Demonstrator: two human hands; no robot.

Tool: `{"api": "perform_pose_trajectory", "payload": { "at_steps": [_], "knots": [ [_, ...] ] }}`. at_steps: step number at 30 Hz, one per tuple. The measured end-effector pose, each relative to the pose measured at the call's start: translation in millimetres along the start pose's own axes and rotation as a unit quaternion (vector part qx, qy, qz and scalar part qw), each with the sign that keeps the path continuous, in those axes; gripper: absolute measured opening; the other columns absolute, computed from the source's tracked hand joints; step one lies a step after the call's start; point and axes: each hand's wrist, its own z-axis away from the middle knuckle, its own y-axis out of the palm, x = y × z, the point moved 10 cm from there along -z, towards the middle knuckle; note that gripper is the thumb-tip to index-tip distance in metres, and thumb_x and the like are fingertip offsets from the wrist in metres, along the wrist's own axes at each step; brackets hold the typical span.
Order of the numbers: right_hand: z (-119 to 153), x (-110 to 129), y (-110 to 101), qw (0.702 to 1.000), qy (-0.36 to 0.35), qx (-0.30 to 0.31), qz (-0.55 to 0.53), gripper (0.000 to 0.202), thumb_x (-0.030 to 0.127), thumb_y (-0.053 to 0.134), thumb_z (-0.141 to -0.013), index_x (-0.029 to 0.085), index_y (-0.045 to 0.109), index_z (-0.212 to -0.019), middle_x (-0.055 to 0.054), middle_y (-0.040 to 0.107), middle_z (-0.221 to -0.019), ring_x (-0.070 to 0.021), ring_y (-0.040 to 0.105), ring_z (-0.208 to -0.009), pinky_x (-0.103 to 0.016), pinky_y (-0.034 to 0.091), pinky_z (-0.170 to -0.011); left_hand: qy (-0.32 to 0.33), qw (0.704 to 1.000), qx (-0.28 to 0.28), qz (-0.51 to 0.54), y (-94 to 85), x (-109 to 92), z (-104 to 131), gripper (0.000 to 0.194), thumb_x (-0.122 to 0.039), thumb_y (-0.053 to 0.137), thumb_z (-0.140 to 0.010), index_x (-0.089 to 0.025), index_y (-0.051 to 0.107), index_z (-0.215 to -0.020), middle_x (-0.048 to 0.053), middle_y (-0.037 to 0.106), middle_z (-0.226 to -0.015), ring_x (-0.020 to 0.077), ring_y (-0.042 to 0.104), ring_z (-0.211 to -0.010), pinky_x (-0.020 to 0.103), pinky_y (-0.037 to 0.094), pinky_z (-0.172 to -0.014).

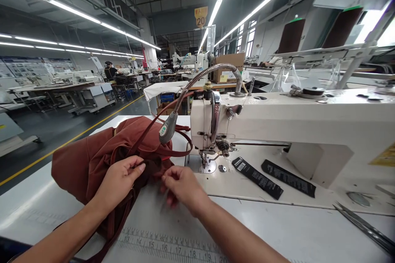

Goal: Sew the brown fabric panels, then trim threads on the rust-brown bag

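A rust-red fabric bag [101, 152] with thin straps lies bunched on the table, left of the sewing machine [203, 123]. My left hand [125, 174] is closed in a pinch at the bag's opening, on its dark inner edge. Just right of it, my right hand [182, 183] has thumb and forefinger pressed together beside the bag's edge. Its lower fingers are smeared by motion, and what it pinches is too small to make out. The needle and presser foot [204, 160] stand a little to the right of the bag, apart from both hands.
Two black printed labels [257, 177] [288, 177] lie on the machine bed. Metal tweezers [364, 228] rest at the right edge. A bendable lamp [168, 129] hangs over the bag. Ruler markings [173, 246] run along the table's front. A person [110, 70] sits far back left.
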Motion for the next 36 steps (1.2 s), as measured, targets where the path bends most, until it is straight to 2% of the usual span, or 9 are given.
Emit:
{"api": "perform_pose_trajectory", "payload": {
  "at_steps": [2, 4, 8, 13, 17, 23, 28, 31, 36],
  "knots": [
    [-1, -3, 9, 1.000, 0.003, 0.004, -0.014, 0.010, 0.015, 0.043, -0.076, 0.018, 0.041, -0.067, 0.003, 0.050, -0.059, -0.0098, 0.050, -0.037, -0.019, 0.038, -0.031, -0.015, 1.000, -0.017, 0.009, -2.4, 0, 4, 0.025, -0.040, 0.045, -0.076, -0.017, 0.054, -0.074, 0.000, 0.057, -0.069, 0.0154, 0.052, -0.066, 0.022, 0.039, -0.058],
    [-6, -6, 10, 1.000, -0.012, -0.021, -0.014, 0.012, 0.010, 0.040, -0.075, 0.019, 0.038, -0.067, 0.004, 0.047, -0.058, -0.0105, 0.052, -0.041, -0.018, 0.038, -0.034, -0.039, 0.998, -0.026, 0.035, 2.1, -2, 12, 0.025, -0.040, 0.046, -0.075, -0.018, 0.055, -0.075, -0.001, 0.056, -0.065, 0.0147, 0.051, -0.062, 0.022, 0.038, -0.057],
    [-23, -6, 2, 0.995, -0.069, -0.069, 0.016, 0.017, 0.003, 0.042, -0.070, 0.018, 0.039, -0.064, 0.006, 0.043, -0.054, -0.0100, 0.050, -0.047, -0.018, 0.038, -0.043, -0.084, 0.993, -0.022, 0.078, 21.9, -14, 27, 0.024, -0.040, 0.047, -0.071, -0.018, 0.055, -0.075, -0.002, 0.054, -0.061, 0.0154, 0.050, -0.059, 0.022, 0.037, -0.055],
    [-25, 2, -10, 0.989, -0.117, -0.081, 0.046, 0.015, 0.002, 0.047, -0.065, 0.017, 0.047, -0.066, 0.003, 0.050, -0.064, -0.0121, 0.050, -0.063, -0.020, 0.039, -0.054, -0.086, 0.995, -0.023, 0.041, 27.2, -24, 24, 0.024, -0.042, 0.048, -0.066, -0.018, 0.053, -0.065, -0.003, 0.047, -0.053, 0.0141, 0.044, -0.051, 0.022, 0.030, -0.046],
    [-7, 4, -13, 0.991, -0.084, -0.095, 0.050, 0.015, 0.003, 0.047, -0.064, 0.017, 0.046, -0.065, 0.004, 0.046, -0.056, -0.0108, 0.048, -0.052, -0.019, 0.037, -0.047, -0.076, 0.996, -0.040, 0.028, 17.6, -21, 21, 0.024, -0.040, 0.049, -0.069, -0.018, 0.056, -0.073, -0.002, 0.053, -0.059, 0.0136, 0.046, -0.054, 0.022, 0.034, -0.051],
    [4, -3, 2, 0.997, -0.003, -0.072, 0.015, 0.014, 0.017, 0.050, -0.069, 0.019, 0.040, -0.060, 0.005, 0.043, -0.049, -0.0126, 0.049, -0.040, -0.018, 0.032, -0.030, -0.062, 0.997, -0.051, 0.015, 13.9, -21, 19, 0.024, -0.039, 0.049, -0.069, -0.018, 0.057, -0.075, -0.002, 0.056, -0.062, 0.0148, 0.049, -0.058, 0.022, 0.036, -0.054],
    [-4, -4, -2, 0.994, -0.006, -0.110, 0.015, 0.017, 0.012, 0.052, -0.065, 0.018, 0.039, -0.057, 0.006, 0.040, -0.049, -0.0091, 0.047, -0.039, -0.015, 0.028, -0.032, -0.063, 0.996, -0.058, -0.004, 15.3, -19, 17, 0.027, -0.041, 0.046, -0.071, -0.018, 0.056, -0.081, 0.001, 0.057, -0.074, 0.0155, 0.049, -0.061, 0.025, 0.037, -0.058],
    [-8, -6, -5, 0.993, -0.009, -0.116, 0.013, 0.018, 0.009, 0.051, -0.064, 0.018, 0.038, -0.056, 0.007, 0.038, -0.047, -0.0078, 0.044, -0.038, -0.015, 0.027, -0.032, -0.071, 0.995, -0.063, -0.006, 16.7, -16, 16, 0.026, -0.040, 0.046, -0.070, -0.018, 0.054, -0.081, 0.000, 0.054, -0.070, 0.0141, 0.045, -0.056, 0.025, 0.035, -0.053],
    [-9, -11, -2, 0.995, -0.008, -0.101, 0.013, 0.016, 0.006, 0.047, -0.065, 0.018, 0.039, -0.058, 0.007, 0.039, -0.048, -0.0080, 0.044, -0.037, -0.016, 0.030, -0.032, -0.045, 0.997, -0.053, 0.035, 21.3, -20, 14, 0.012, -0.030, 0.045, -0.070, -0.020, 0.047, -0.077, -0.002, 0.051, -0.073, 0.0112, 0.045, -0.056, 0.021, 0.033, -0.049]
  ]
}}
